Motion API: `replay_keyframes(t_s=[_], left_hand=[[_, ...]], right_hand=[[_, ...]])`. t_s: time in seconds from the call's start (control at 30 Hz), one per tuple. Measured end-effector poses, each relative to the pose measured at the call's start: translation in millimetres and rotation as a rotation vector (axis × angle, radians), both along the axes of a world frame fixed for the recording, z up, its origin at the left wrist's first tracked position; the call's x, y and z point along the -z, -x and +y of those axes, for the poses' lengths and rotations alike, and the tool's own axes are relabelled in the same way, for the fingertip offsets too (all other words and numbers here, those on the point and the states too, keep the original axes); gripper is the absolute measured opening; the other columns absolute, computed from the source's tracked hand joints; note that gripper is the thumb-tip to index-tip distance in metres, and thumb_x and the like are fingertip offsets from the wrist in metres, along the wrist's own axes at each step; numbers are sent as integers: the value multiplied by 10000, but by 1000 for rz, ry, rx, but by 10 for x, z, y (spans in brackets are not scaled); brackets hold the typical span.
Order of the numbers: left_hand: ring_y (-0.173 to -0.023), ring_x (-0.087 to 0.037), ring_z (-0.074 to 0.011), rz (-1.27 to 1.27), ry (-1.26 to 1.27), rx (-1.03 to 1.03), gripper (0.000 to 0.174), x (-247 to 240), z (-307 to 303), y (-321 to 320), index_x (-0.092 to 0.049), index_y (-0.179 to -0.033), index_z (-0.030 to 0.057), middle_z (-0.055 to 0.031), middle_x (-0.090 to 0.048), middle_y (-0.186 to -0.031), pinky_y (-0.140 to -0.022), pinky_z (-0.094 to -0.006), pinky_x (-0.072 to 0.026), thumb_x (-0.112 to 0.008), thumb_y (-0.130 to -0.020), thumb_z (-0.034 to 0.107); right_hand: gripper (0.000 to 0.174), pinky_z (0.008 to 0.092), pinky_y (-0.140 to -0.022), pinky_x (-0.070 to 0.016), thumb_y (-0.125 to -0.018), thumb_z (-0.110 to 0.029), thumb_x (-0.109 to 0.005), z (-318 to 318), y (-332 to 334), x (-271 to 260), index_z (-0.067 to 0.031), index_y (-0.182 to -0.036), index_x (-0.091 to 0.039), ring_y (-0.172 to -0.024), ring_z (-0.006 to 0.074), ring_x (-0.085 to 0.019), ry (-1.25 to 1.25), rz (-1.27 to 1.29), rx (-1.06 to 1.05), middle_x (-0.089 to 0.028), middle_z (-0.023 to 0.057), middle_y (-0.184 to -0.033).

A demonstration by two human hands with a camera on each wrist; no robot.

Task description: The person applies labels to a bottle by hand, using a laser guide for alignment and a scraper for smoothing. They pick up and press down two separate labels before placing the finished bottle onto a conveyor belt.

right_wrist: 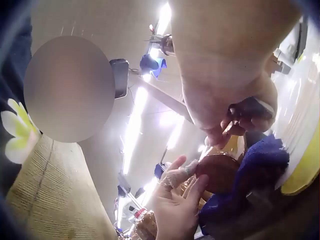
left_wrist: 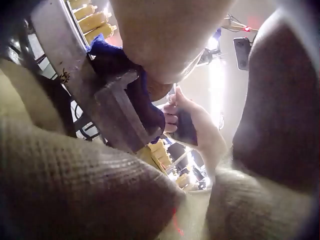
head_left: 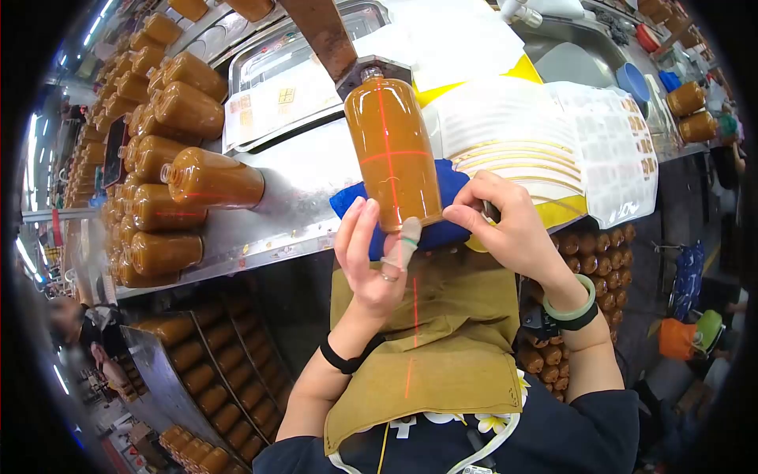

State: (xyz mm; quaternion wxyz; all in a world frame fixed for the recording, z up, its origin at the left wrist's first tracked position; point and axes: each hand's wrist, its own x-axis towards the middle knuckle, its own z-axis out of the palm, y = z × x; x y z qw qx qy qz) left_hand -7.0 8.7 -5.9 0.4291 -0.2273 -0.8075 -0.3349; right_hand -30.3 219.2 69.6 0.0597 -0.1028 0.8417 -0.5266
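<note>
An amber-brown glass bottle lies on blue cloth, its neck toward a metal holder and its base toward the person. A red laser cross falls on it. My left hand rests straight fingers at the base's left and lower edge; one digit wears a pale cover. At the base's right edge, my right hand brings thumb and index tip together. Its other fingers curl round a small dark object, whose kind I cannot tell. The right wrist view shows the round base beside the left fingers.
More filled bottles are stacked at the left, one of them lying apart. White sheets with gold-edged curved strips lie at the right, beside a small-label sheet. A metal tray stands behind. Racks of bottles fill the lower left.
</note>
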Motion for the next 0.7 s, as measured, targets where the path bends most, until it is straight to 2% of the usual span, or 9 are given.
replay_keyframes(t_s=[0.1, 0.17, 0.23, 0.3, 0.37, 0.47, 0.5, 0.57, 0.7], left_hand=[[-1240, -628, -387, -184, 49, 81, 204, -251, 53, -6, -711, -1050, -1, -173, -667, -1294, -1010, -466, -547, -725, -864, -83], [-1145, -685, -384, -171, -3, 92, 193, -181, -12, 46, -767, -955, 21, -156, -726, -1200, -951, -431, -587, -771, -809, -106], [-1141, -691, -375, -168, -84, 33, 250, -41, -55, 42, -779, -974, 28, -172, -717, -1234, -943, -416, -598, -788, -784, -134], [-1134, -693, -373, -215, -217, 58, 278, 38, -37, -7, -768, -1018, 10, -181, -714, -1235, -950, -419, -597, -781, -787, -144], [-1127, -695, -371, -253, -355, 77, 310, 51, -53, -12, -757, -1063, -7, -190, -711, -1236, -956, -422, -596, -775, -790, -154], [-1115, -692, -370, -127, -1, -72, 274, -37, -78, -38, -740, -1068, 60, -174, -713, -1211, -909, -425, -608, -785, -841, -88], [-1115, -692, -370, -128, -2, -72, 274, -64, -57, -37, -740, -1068, 60, -174, -713, -1211, -909, -425, -608, -785, -841, -88], [-1171, -659, -377, -75, 12, -56, 234, -82, -4, -28, -744, -1064, 76, -187, -676, -1288, -938, -432, -596, -756, -878, -67], [-1233, -612, -407, -100, 155, -65, 290, -171, -5, -53, -724, -1110, 97, -205, -617, -1379, -965, -443, -584, -763, -873, -65]], right_hand=[[169, 446, -1068, -478, -922, -148, -744, -12, -5, 46, 14, -890, -707, -856, 366, -666, -28, 34, 8, -700, 193, -862], [173, 435, -1026, -492, -922, -150, -744, -44, -5, 26, 16, -894, -703, -865, 358, -663, -19, 20, 3, -696, 187, -860], [177, 423, -984, -506, -923, -152, -745, -56, -9, 37, 17, -899, -699, -874, 349, -661, -10, 6, 2, -693, 182, -859], [176, 302, -631, -410, -938, -147, -754, -90, -12, 87, -1, -894, -667, -681, 145, -499, 55, 38, -12, -604, 40, -806], [180, 291, -619, -407, -946, -154, -748, -102, -24, 89, -2, -896, -666, -671, 119, -487, 64, 32, -18, -609, 26, -806], [175, 277, -613, -398, -948, -151, -750, -97, -40, 77, -8, -895, -664, -663, 87, -468, 62, -18, -1, -594, 5, -787], [175, 277, -613, -398, -948, -151, -750, -92, -35, 46, -8, -895, -664, -663, 87, -468, 61, -19, -1, -594, 5, -787], [192, 371, -743, -496, -939, -164, -734, -83, -23, -12, 23, -918, -695, -781, 270, -628, 45, -93, 9, -676, 139, -850], [192, 374, -740, -497, -936, -162, -737, -95, -21, 5, 23, -916, -693, -781, 268, -629, 44, -100, 8, -676, 139, -850]])
